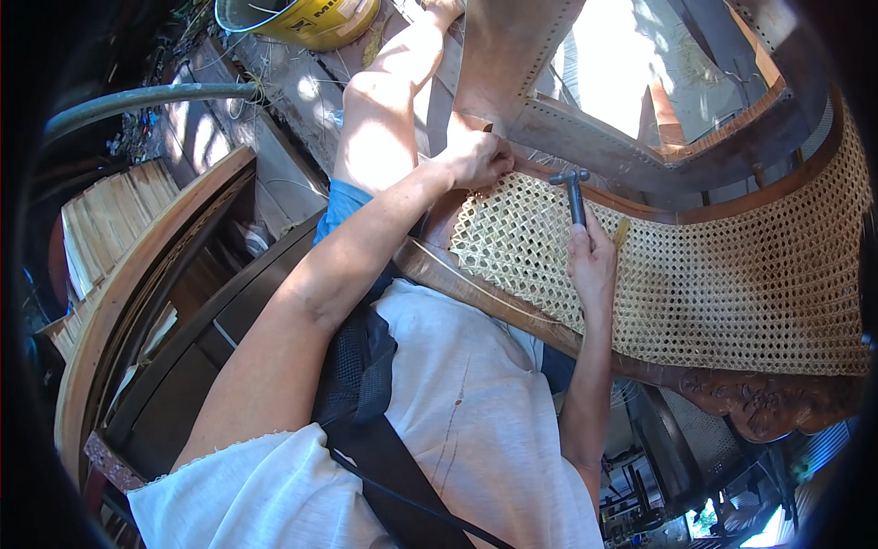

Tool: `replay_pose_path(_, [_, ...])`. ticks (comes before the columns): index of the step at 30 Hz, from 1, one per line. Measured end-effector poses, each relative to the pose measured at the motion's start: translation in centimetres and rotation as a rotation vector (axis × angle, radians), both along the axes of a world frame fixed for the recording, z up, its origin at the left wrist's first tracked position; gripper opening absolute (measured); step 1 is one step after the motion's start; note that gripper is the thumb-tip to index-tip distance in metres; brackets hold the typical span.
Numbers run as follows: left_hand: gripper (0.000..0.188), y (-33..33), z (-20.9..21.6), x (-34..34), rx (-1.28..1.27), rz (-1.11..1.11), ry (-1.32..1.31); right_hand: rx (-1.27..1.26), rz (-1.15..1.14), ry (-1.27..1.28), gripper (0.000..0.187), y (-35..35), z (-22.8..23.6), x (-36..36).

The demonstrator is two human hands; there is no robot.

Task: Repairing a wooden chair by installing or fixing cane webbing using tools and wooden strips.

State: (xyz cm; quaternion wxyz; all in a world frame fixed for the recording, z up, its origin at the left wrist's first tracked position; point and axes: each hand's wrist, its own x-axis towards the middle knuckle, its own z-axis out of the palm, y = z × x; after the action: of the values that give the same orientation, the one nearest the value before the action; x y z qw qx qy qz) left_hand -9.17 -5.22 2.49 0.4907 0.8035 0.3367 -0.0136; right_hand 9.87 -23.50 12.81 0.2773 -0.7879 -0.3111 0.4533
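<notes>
Near the middle of the frame I see the person's right hand [591,252] closed around the dark handle of a small hammer [575,197], its head tipped up toward the wooden rail [631,203] that borders the woven cane panel [732,288]. The panel stretches from the centre to the right edge, a pale openwork mesh that curves along with its frame. Up and to the left, the left hand [480,157] sits at the panel's upper left corner, fingers bent in against the wood; from here I cannot tell whether anything is pinched between them. A loose strip of cane [489,284] lies along the lower rail [530,316], which runs into a carved floral section [750,403] at lower right. Above the panel, at upper right, there's another wooden frame [594,128], dotted with small holes around its opening. A yellow bucket [334,23] stands at the top left of centre, a bent grey pipe [151,99] reaches in from the left, and a curved wooden piece [155,261] leans below it.
</notes>
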Motion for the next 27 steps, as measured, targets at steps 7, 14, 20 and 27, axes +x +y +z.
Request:
replay_pose_path(7, [0.021, -0.5, 0.5, 0.4, -0.12, 0.096, 0.043, -0.023, -0.032, 0.05, 0.043, -2.9, 3.6, -0.7])
replay_pose_path(14, [0.019, -1.5, 0.5, 1.7, 0.422, -0.257, 0.159, -0.04, 0.0, -0.026, 0.045, -5.6, 7.0, -1.4])
replay_pose_path(20, [0.02, 0.8, 0.3, -0.1, -0.111, 0.029, 0.004, -0.34, -0.062, 0.154, 0.026, -21.3, 12.6, -4.3])
replay_pose_path(27, [0.017, 1.9, -0.1, -1.9, -0.198, 0.044, -0.019, -0.371, 0.286, 0.05, 0.018, -22.8, 11.1, -4.9])
